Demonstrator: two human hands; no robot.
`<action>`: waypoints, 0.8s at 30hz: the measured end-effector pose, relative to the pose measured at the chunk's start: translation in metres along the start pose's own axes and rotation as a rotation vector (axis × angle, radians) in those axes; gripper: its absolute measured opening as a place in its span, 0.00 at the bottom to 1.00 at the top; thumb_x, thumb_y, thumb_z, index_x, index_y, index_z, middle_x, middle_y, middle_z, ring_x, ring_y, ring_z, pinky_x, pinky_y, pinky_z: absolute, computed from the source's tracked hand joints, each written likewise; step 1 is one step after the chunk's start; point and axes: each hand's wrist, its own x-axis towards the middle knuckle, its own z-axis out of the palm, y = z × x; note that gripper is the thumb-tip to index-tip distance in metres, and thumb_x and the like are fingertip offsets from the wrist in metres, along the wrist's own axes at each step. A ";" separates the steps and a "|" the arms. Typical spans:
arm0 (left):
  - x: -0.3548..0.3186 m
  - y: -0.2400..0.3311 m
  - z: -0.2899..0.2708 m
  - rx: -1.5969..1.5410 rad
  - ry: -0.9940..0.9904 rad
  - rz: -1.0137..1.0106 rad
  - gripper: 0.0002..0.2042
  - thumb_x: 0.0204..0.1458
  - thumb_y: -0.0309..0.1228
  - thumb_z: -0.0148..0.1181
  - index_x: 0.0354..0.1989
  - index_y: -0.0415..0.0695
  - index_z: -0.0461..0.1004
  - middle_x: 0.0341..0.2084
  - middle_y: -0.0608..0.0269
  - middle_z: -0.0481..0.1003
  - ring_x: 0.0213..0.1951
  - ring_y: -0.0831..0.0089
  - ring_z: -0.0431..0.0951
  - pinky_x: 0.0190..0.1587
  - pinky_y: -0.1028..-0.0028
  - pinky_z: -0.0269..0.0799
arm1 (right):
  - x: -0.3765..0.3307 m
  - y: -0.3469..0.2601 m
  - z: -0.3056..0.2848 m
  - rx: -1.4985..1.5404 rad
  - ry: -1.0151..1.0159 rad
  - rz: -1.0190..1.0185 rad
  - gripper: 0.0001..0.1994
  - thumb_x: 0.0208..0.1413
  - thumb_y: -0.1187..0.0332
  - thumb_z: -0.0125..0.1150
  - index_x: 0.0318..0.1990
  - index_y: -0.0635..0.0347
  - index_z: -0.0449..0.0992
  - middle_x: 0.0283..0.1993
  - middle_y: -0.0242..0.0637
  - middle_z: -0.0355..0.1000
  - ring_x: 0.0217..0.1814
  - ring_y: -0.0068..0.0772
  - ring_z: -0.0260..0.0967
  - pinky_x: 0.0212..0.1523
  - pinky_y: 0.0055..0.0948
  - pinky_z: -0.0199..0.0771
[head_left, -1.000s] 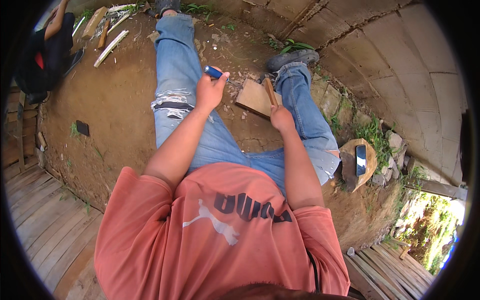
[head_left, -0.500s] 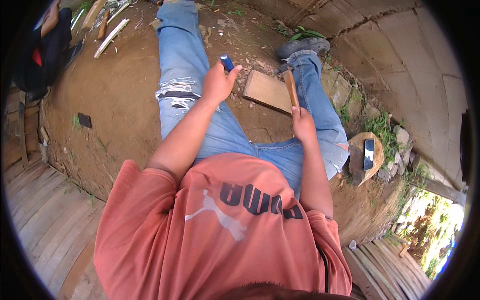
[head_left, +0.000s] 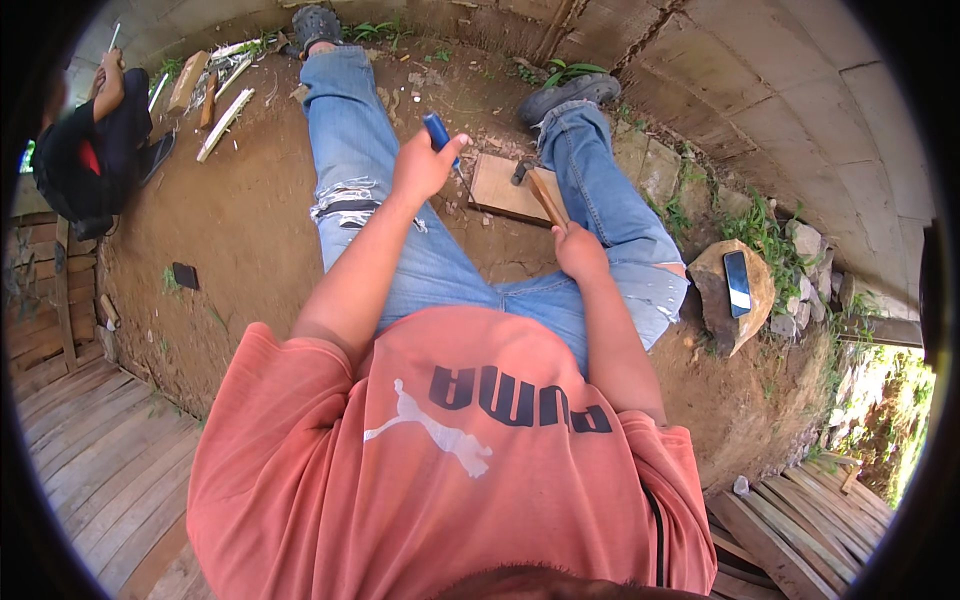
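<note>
My left hand (head_left: 421, 168) is closed round the blue handle of a screwdriver-like tool (head_left: 437, 130), above the ground between my legs. A thin metal shaft shows below the fist, its end near the left edge of a flat wooden board (head_left: 500, 188); whether it touches cannot be told. In my right hand (head_left: 580, 252) is the wooden handle of a hammer (head_left: 545, 197), gripped near its lower end. The dark hammer head is over the board's right part, apart from the blue-handled tool. The board lies on the dirt between my lower legs.
A phone (head_left: 737, 283) rests on a rock (head_left: 712, 300) to the right, beside stones and plants. Wood pieces (head_left: 225, 125) lie at the far left, near another person (head_left: 95, 150). A dark flat object (head_left: 185, 276) is on the dirt. A block wall (head_left: 790, 110) bounds the right.
The hammer has swung left, its head going from beside my right leg to over the board. The blue-handled tool is tilted differently, showing more handle. The whole view has shifted slightly.
</note>
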 end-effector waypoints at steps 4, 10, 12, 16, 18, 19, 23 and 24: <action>-0.029 -0.044 0.021 -0.291 -0.078 -0.247 0.26 0.64 0.55 0.67 0.34 0.39 0.79 0.22 0.57 0.80 0.26 0.65 0.83 0.33 0.61 0.76 | -0.004 -0.005 0.004 -0.009 0.005 -0.041 0.24 0.76 0.50 0.49 0.55 0.63 0.80 0.52 0.60 0.82 0.58 0.64 0.79 0.60 0.60 0.77; -0.023 -0.048 0.057 -0.115 -0.297 -0.202 0.31 0.62 0.60 0.66 0.40 0.36 0.79 0.25 0.53 0.81 0.27 0.62 0.83 0.33 0.59 0.78 | -0.022 0.009 -0.006 -0.006 0.061 0.037 0.25 0.74 0.49 0.49 0.54 0.64 0.81 0.53 0.60 0.81 0.57 0.65 0.80 0.60 0.59 0.78; -0.018 -0.061 0.044 -0.060 -0.255 -0.197 0.34 0.62 0.62 0.64 0.47 0.34 0.79 0.32 0.45 0.84 0.37 0.51 0.87 0.43 0.54 0.80 | -0.009 0.004 -0.003 -0.037 0.062 -0.061 0.25 0.74 0.49 0.49 0.54 0.63 0.82 0.53 0.59 0.82 0.57 0.64 0.80 0.60 0.59 0.78; -0.022 -0.071 0.045 -0.048 -0.310 -0.181 0.34 0.62 0.61 0.63 0.55 0.36 0.80 0.46 0.37 0.84 0.52 0.43 0.85 0.56 0.52 0.78 | 0.014 0.024 0.028 -0.205 0.053 -0.221 0.18 0.68 0.58 0.53 0.48 0.61 0.86 0.50 0.55 0.84 0.52 0.59 0.83 0.54 0.56 0.82; -0.024 -0.066 0.045 0.009 -0.351 -0.135 0.35 0.62 0.62 0.63 0.55 0.35 0.81 0.49 0.36 0.84 0.55 0.43 0.84 0.59 0.53 0.77 | 0.006 0.026 0.033 -0.158 0.127 -0.224 0.20 0.67 0.57 0.52 0.47 0.62 0.87 0.51 0.55 0.84 0.53 0.58 0.83 0.55 0.55 0.82; -0.030 -0.067 0.041 0.036 -0.341 -0.126 0.36 0.61 0.62 0.63 0.56 0.35 0.81 0.50 0.35 0.84 0.56 0.43 0.84 0.60 0.54 0.77 | -0.008 0.013 0.027 -0.086 0.069 -0.122 0.21 0.68 0.56 0.52 0.48 0.63 0.87 0.53 0.56 0.83 0.55 0.59 0.82 0.56 0.55 0.81; -0.029 -0.080 0.047 0.050 -0.367 -0.123 0.31 0.59 0.60 0.66 0.44 0.37 0.86 0.41 0.41 0.86 0.47 0.47 0.88 0.54 0.54 0.80 | -0.030 -0.012 0.014 -0.176 0.001 -0.156 0.23 0.71 0.53 0.52 0.51 0.64 0.85 0.54 0.56 0.83 0.57 0.58 0.82 0.59 0.53 0.79; -0.026 -0.090 0.045 0.039 -0.326 -0.123 0.30 0.59 0.59 0.67 0.41 0.38 0.86 0.39 0.42 0.87 0.46 0.48 0.88 0.53 0.55 0.81 | -0.029 -0.025 0.010 -0.195 -0.011 -0.185 0.23 0.71 0.52 0.52 0.52 0.64 0.85 0.54 0.56 0.83 0.58 0.58 0.81 0.59 0.53 0.79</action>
